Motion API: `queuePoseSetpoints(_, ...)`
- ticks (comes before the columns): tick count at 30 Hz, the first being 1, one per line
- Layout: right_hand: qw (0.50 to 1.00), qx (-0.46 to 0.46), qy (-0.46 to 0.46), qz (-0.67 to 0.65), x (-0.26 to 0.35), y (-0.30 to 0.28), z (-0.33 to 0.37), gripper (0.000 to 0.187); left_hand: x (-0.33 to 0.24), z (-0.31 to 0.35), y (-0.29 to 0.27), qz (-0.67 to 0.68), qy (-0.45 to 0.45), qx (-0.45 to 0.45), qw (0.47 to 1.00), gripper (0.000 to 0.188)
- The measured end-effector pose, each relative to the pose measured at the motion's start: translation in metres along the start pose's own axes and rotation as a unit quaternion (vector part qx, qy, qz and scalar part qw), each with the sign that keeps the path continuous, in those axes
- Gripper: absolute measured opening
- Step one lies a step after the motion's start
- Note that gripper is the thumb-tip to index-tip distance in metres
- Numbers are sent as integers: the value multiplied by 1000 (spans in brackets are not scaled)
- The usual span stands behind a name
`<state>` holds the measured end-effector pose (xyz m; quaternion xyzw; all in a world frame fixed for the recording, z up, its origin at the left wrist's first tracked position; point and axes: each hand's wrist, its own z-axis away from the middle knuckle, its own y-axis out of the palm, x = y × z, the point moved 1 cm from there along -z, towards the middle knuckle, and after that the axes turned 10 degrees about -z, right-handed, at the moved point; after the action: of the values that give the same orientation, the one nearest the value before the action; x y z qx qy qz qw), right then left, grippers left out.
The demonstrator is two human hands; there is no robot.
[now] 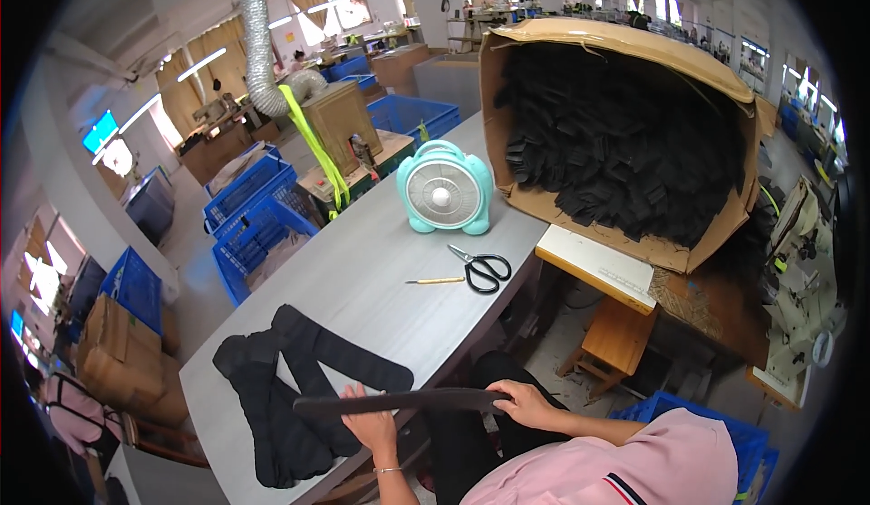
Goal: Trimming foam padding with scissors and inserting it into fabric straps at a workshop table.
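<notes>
A long, flat black fabric strip (412, 401) stretches level between my two hands, over the near edge of the table and my lap. My left hand (372, 425) grips it toward its left part, fingertips showing above the strip. At the other end, my right hand (526, 406) pinches the strip's tip between thumb and fingers. Several similar black strips (263, 360) lie in an overlapping pile on the table just left of my left hand; one strip (349, 353) slants toward the held piece.
On the grey table (362, 278) are black-handled scissors (487, 272), a thin yellow pen-like tool (437, 280) and a mint-green fan (443, 189). A tipped cardboard box (521, 199) full of black pieces stands right. Blue crates (245, 242) and a wooden stool (614, 335) stand on the floor.
</notes>
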<state>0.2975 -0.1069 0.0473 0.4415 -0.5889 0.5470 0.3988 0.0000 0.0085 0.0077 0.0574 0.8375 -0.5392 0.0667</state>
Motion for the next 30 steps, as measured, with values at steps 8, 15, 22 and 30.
queuePoseSetpoints(8, 974, -21, 157, -164, -30, 0, 1, 32, 2, 2, -4, 113, -26, -33, 993, 43)
queuePoseSetpoints(15, 939, -19, 223, -261, -20, -12, 2, 27, -86, 33, -37, 547, -198, 95, 808, 38)
queuePoseSetpoints(22, 918, -18, 254, -304, -12, -21, -2, 28, -121, 31, -13, 654, -276, 280, 647, 53)
queuePoseSetpoints(30, 946, 33, 257, -197, -9, -37, 4, 28, -134, 18, 3, 646, -299, 318, 626, 42)
